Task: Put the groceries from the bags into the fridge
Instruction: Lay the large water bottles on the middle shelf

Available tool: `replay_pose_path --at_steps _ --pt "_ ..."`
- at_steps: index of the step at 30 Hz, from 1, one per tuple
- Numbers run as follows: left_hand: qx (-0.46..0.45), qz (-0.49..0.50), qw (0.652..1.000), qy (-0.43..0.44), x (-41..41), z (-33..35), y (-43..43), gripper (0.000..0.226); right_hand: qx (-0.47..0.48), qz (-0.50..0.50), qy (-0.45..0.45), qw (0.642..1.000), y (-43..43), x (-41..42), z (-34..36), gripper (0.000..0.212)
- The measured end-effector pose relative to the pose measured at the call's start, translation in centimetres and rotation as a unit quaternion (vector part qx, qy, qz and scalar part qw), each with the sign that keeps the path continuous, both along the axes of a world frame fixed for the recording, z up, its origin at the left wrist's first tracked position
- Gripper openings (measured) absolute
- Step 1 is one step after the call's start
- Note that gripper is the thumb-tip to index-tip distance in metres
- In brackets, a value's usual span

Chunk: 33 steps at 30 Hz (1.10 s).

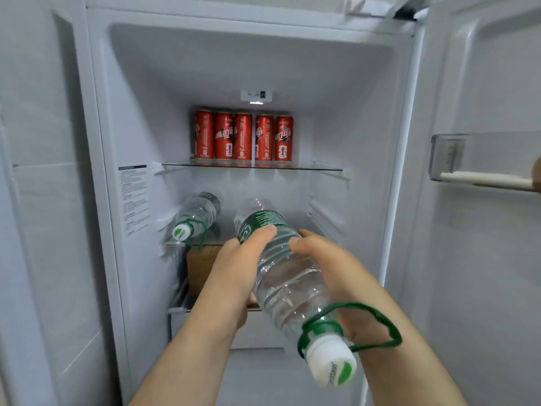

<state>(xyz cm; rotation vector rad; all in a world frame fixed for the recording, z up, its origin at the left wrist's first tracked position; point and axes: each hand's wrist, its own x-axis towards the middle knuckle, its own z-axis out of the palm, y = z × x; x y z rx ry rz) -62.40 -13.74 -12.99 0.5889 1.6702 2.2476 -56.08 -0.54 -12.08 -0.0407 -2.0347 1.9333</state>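
Gripping a water bottle (281,276) from both sides at frame centre, the left hand (234,276) and right hand (330,268) curl their fingers round its body; its base points into the fridge (292,68) over the middle shelf (212,244), its white cap (333,364) toward lower right; a second bottle (199,215) lies on that shelf at left; five red cans (243,139) stand on the top shelf (322,169); a brown box (202,268) sits below.

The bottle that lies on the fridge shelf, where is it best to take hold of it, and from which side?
Likely at the neck, just behind the white cap, coming from the front. The bottle lies on its side, cap outward, so the narrow neck and green loop are nearest; its wide body points inward.
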Motion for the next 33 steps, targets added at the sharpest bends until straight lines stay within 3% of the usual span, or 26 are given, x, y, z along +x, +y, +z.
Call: replay_pose_path --at_steps 1,3,5,9,14,16,19,22,25,26,27,29,31,33 --pt "0.004 -0.009 1.0 -0.009 -0.9 0.7 0.3 0.056 -0.018 -0.023 0.001 1.0 0.4 -0.8 0.5 0.021" --pt "-0.006 -0.035 0.999 -0.02 -2.5 2.1 0.8 0.064 -0.042 -0.048 -0.048 0.997 0.6 -3.3 2.4 0.019" --pt "-0.029 -0.05 0.998 -0.029 -4.5 3.0 1.2 0.071 -0.032 -0.046 -0.04 0.998 -0.2 -4.5 3.2 0.02" --pt "-0.054 -0.025 0.997 -0.04 -8.2 3.4 2.2 0.079 -0.105 -0.029 -0.023 0.994 0.0 -6.6 2.5 0.048" --pt "-0.104 0.032 0.994 0.006 -11.7 3.0 2.6 0.055 -0.122 -0.06 -0.055 0.989 0.6 -11.1 2.0 0.077" --pt "-0.116 0.05 0.992 0.019 -12.9 2.7 2.8 0.047 -0.115 -0.064 -0.064 0.989 1.0 -12.5 1.7 0.065" --pt "-0.12 0.059 0.991 0.025 -14.2 2.4 3.2 0.042 -0.041 -0.068 -0.062 0.995 1.5 -13.9 1.6 0.014" --pt "-0.12 0.068 0.99 0.023 -15.0 2.2 3.5 0.038 -0.051 -0.081 -0.061 0.994 1.4 -14.9 1.4 0.018" --pt "-0.122 0.052 0.991 0.023 -15.6 1.7 3.7 0.033 -0.135 -0.085 -0.064 0.985 1.5 -15.8 0.3 0.055" --pt "-0.12 0.042 0.992 0.026 -15.5 1.6 3.7 0.03 -0.164 -0.076 -0.053 0.982 1.4 -16.0 0.2 0.058" --pt "-0.116 0.031 0.992 0.03 -15.4 1.4 3.7 0.027 -0.176 -0.08 -0.045 0.98 1.3 -16.0 0.1 0.048" --pt "-0.092 0.009 0.995 0.04 -14.9 0.8 3.3 0.021 -0.172 -0.089 -0.029 0.981 1.6 -16.3 -0.4 0.006" --pt "-0.052 0.012 0.997 0.057 -13.8 -0.3 2.6 0.016 -0.142 -0.071 -0.004 0.987 2.1 -16.6 -0.8 0.04" --pt "-0.018 0.049 0.997 0.053 -12.3 -1.9 2.0 0.02 -0.081 -0.079 0.001 0.994 1.9 -16.7 -1.0 0.047"
